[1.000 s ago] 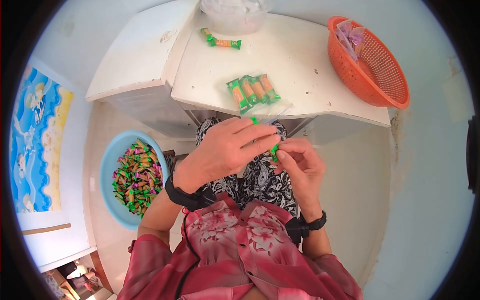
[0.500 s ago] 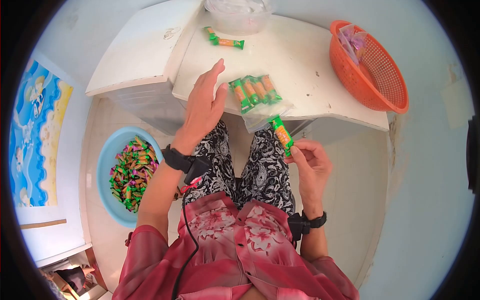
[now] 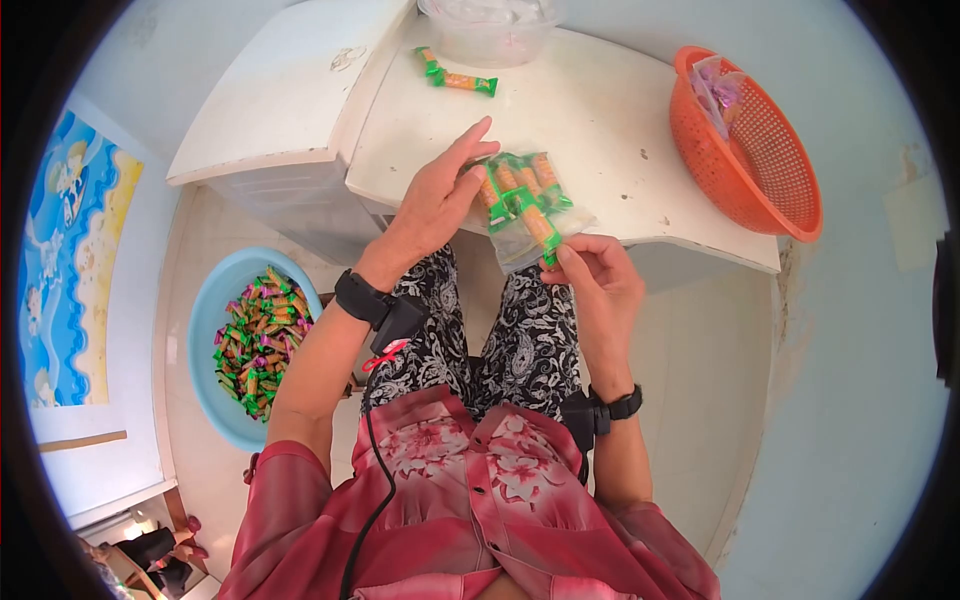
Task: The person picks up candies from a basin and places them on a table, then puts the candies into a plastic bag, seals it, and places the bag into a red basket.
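Note:
A clear plastic bag (image 3: pixel 508 252) lies at the front of the white table, its loose end hanging over the edge. Several green-and-orange wrapped snack bars (image 3: pixel 526 176) are lined up in it. My right hand (image 3: pixel 603 283) pinches another wrapped snack bar (image 3: pixel 540 229) by its lower end, and its upper part overlaps the bag. At the bag's left side is my left hand (image 3: pixel 440 200), fingers stretched out and the thumb beside the packets.
Two more wrapped bars (image 3: pixel 466 82) lie farther back on the table (image 3: pixel 610 140), near a clear tub (image 3: pixel 490 42). An orange basket (image 3: pixel 700 150) with purple packets stands at right. On the floor at left, a blue basin (image 3: pixel 207 385) holds many wrapped bars.
My right hand has moved up and left, carrying the snack bar over the bag. My left hand has shifted right, up to the bag's side.

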`<state>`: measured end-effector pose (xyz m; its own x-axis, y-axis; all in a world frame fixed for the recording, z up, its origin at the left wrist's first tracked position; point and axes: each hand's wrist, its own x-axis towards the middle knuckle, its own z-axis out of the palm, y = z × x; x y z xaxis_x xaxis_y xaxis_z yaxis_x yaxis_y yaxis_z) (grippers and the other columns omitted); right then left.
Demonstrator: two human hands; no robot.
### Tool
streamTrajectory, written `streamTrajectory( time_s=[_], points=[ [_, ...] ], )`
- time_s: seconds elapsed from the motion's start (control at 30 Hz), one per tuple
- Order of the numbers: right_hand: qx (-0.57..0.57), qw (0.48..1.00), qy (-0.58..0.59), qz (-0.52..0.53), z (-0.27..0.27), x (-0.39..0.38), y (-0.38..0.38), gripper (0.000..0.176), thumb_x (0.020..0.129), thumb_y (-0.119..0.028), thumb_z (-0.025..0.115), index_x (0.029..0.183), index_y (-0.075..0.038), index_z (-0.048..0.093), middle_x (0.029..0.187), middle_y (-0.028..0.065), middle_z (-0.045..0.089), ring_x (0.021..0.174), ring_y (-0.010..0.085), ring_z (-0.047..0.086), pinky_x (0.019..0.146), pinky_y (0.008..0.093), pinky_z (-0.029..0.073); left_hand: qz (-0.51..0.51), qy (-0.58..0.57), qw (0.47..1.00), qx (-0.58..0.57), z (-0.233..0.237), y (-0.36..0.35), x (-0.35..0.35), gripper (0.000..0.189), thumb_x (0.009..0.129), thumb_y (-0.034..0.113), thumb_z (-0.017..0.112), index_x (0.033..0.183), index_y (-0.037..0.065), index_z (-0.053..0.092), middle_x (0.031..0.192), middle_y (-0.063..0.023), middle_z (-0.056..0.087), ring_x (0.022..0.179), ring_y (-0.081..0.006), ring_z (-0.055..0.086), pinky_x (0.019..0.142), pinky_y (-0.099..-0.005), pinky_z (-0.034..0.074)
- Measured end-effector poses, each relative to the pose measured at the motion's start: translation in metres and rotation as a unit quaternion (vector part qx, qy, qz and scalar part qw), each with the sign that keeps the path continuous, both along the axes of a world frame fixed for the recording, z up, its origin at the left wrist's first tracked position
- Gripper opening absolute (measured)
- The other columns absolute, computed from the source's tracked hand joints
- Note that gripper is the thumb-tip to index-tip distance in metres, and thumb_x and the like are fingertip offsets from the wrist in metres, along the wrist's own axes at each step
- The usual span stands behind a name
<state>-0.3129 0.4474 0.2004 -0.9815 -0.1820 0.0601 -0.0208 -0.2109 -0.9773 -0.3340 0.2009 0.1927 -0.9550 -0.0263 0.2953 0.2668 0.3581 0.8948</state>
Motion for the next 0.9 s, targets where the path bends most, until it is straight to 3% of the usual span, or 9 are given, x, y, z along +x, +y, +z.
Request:
streamTrajectory(
  time_s=[0.2, 0.3, 0.4, 0.5, 0.6, 0.7, 0.8, 0.9],
  points=[
    [0.017, 1.0, 0.011, -0.008, -0.006, -0.017, -0.018, 0.012, 0.102, -0.001, 0.071, 0.112, 0.004, 0.067, 0.097, 0.0085, 0.076, 0.08, 0.0135, 0.075, 0.068, 0.0273, 0.062, -0.007, 0.017, 0.999, -0.028, -0.001, 0.001, 0.003, 0.058, 0.114, 0.013, 0.046, 0.171, 0.007, 0.034, 0.151, -0.0143, 0.066, 0.133, -0.0223, 0.062, 0.116, -0.0356, 0.045],
    [0.084, 0.996, 0.008, -0.012, 0.004, -0.017, -0.024, 0.012, 0.101, -0.002, 0.071, 0.112, 0.003, 0.068, 0.088, 0.0045, 0.075, 0.077, 0.01, 0.073, 0.06, 0.0238, 0.055, -0.004, 0.017, 0.999, -0.031, 0.0, 0.003, 0.005, 0.057, 0.115, 0.012, 0.045, 0.17, 0.007, 0.035, 0.15, -0.0152, 0.066, 0.132, -0.0237, 0.063, 0.116, -0.0356, 0.045],
    [0.062, 0.997, 0.053, -0.016, -0.006, -0.023, -0.032, 0.011, 0.101, -0.003, 0.072, 0.111, 0.002, 0.07, 0.082, 0.0024, 0.073, 0.07, 0.0065, 0.069, 0.054, 0.0218, 0.048, 0.005, 0.014, 0.999, -0.04, 0.001, 0.005, 0.005, 0.056, 0.115, 0.012, 0.044, 0.17, 0.007, 0.035, 0.151, -0.0158, 0.065, 0.134, -0.0244, 0.063, 0.116, -0.0361, 0.045],
    [0.13, 0.991, 0.03, -0.024, 0.002, -0.024, -0.033, 0.011, 0.101, -0.004, 0.072, 0.111, 0.002, 0.075, 0.079, 0.0015, 0.071, 0.064, 0.0056, 0.063, 0.054, 0.0222, 0.048, 0.009, 0.02, 0.999, -0.04, -0.001, 0.006, 0.006, 0.056, 0.115, 0.011, 0.044, 0.17, 0.007, 0.035, 0.153, -0.0169, 0.064, 0.135, -0.0249, 0.062, 0.117, -0.0364, 0.044],
    [0.163, 0.985, 0.046, -0.015, 0.0, -0.026, -0.036, 0.014, 0.1, -0.004, 0.073, 0.113, 0.001, 0.078, 0.087, 0.0034, 0.073, 0.062, 0.0069, 0.061, 0.054, 0.0238, 0.048, 0.031, 0.065, 0.996, -0.049, -0.005, 0.009, 0.005, 0.055, 0.115, 0.011, 0.045, 0.169, 0.006, 0.037, 0.154, -0.0183, 0.063, 0.136, -0.0257, 0.062, 0.118, -0.0366, 0.044],
    [0.217, 0.951, 0.215, -0.054, -0.004, -0.031, -0.04, 0.017, 0.099, -0.003, 0.074, 0.114, 0.001, 0.079, 0.099, 0.0064, 0.074, 0.064, 0.01, 0.065, 0.057, 0.0254, 0.052, 0.036, 0.052, 0.997, -0.051, -0.005, 0.01, 0.005, 0.054, 0.115, 0.011, 0.046, 0.168, 0.005, 0.038, 0.154, -0.0192, 0.062, 0.139, -0.0259, 0.061, 0.118, -0.0368, 0.044],
    [0.168, 0.973, 0.153, -0.041, -0.001, -0.026, -0.041, 0.019, 0.099, -0.001, 0.072, 0.117, 0.002, 0.077, 0.106, 0.0093, 0.074, 0.068, 0.0129, 0.07, 0.062, 0.0263, 0.055, 0.046, 0.048, 0.997, -0.026, -0.007, 0.011, 0.006, 0.053, 0.114, 0.01, 0.047, 0.167, 0.005, 0.041, 0.154, -0.0191, 0.062, 0.14, -0.0254, 0.061, 0.118, -0.0371, 0.045],
    [0.176, 0.966, 0.186, -0.045, -0.007, -0.021, -0.034, 0.02, 0.099, 0.003, 0.07, 0.118, 0.002, 0.076, 0.105, 0.0101, 0.073, 0.071, 0.0145, 0.073, 0.065, 0.0266, 0.057, 0.058, 0.069, 0.995, -0.033, -0.011, 0.009, 0.002, 0.054, 0.114, 0.009, 0.048, 0.167, 0.005, 0.041, 0.154, -0.0189, 0.062, 0.14, -0.0242, 0.061, 0.116, -0.0367, 0.046]
  ],
)
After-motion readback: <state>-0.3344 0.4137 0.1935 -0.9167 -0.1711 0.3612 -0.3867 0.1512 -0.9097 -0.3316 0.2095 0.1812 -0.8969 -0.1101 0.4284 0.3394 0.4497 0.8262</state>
